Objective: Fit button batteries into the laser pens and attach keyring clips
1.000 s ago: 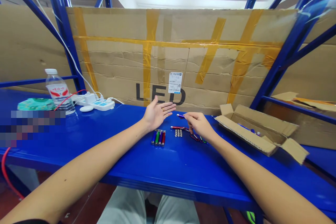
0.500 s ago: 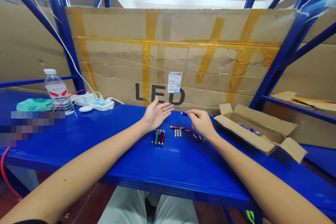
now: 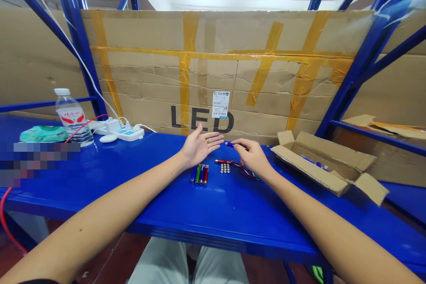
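My left hand (image 3: 201, 145) is open, palm up, fingers spread toward the right, with nothing in it. Just right of its fingertips, my right hand (image 3: 251, 156) pinches a small purple tube (image 3: 229, 144) whose end points left. Below my left hand several short metallic tubes (image 3: 199, 175), blue, green, purple and red, lie side by side on the blue table (image 3: 186, 213). Several silver button cells (image 3: 225, 168) are laid out in rows between the hands. Above them lies a red tube (image 3: 222, 161), with carabiner clips (image 3: 248, 174) to its right, partly beside my right wrist.
An open cardboard box (image 3: 313, 177) with blue items inside stands at the right. At the left are a water bottle (image 3: 75, 120), a green packet (image 3: 43, 134) and a power strip (image 3: 124, 132). A large taped carton (image 3: 149, 75) walls off the back.
My right hand has moved slightly left with the purple tube, closer to the fingertips of my left hand. My left hand stays open and has shifted only a little.
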A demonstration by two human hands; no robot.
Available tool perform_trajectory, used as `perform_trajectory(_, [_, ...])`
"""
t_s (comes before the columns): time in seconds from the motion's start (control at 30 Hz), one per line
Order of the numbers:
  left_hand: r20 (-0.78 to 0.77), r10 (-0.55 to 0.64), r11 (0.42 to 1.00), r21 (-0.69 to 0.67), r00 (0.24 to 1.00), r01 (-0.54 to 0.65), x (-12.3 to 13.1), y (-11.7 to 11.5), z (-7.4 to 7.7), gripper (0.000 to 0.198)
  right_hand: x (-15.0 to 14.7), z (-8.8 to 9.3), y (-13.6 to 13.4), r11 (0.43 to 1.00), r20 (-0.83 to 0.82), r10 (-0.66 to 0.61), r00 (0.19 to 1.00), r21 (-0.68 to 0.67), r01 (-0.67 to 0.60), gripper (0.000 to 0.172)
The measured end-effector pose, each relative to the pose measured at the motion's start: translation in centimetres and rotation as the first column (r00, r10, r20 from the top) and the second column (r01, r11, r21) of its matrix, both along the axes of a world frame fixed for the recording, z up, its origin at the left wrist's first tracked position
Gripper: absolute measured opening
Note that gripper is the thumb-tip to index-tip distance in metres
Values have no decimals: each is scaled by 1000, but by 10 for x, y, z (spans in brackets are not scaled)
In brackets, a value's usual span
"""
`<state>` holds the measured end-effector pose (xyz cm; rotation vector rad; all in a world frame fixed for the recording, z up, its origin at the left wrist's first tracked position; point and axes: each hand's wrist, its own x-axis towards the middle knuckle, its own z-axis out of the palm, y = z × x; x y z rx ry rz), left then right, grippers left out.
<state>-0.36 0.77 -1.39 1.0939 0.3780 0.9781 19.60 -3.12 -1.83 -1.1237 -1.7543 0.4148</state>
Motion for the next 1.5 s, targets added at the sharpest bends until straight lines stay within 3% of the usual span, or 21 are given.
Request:
perform_trajectory(0.37, [-42, -58, 998, 22, 997, 59, 2, -5, 1, 68, 0, -2, -2, 997, 136, 5, 991, 71, -14, 21])
perform_trajectory(0.57, [-101, -16, 993, 114, 995, 27, 6, -9, -1, 41, -1, -2, -3, 998, 116, 13, 993, 55, -20, 19])
perform_trajectory(0.67, [-237, 73, 972, 233, 969, -17, 8, -11, -4, 25, -2, -2, -4, 997, 71, 81, 994, 6, -82, 20])
perform_trajectory(0.87, [-385, 194, 929, 367, 902, -44, 12, -15, -7, 18, -5, 3, -10, 955, 5, 224, 975, -203, -218, 32])
perform_trajectory(1.03, [-363, 141, 948, 316, 921, -21, 14, -17, -6, 13, -2, 5, -9, 831, -234, 346, 909, -372, -412, 44])
perform_trajectory(1.13, [-335, 112, 975, 221, 935, -38, 14, -17, -4, 13, 1, 3, -4, 746, -414, 386, 825, -386, -542, 50])
perform_trajectory(1.2, [-294, 100, 989, 136, 951, -63, 14, -16, -3, 14, 5, 2, 0, 721, -448, 404, 797, -381, -580, 55])
perform_trajectory(1.3, [-229, 92, 996, 17, 969, -91, 12, -14, -1, 17, 10, -1, 6, 731, -386, 421, 821, -392, -559, 58])
perform_trajectory(1.5, [-158, 25, 979, -196, 987, -56, 5, -5, 3, 21, 17, -9, 16, 856, -173, 330, 928, -360, -371, 42])
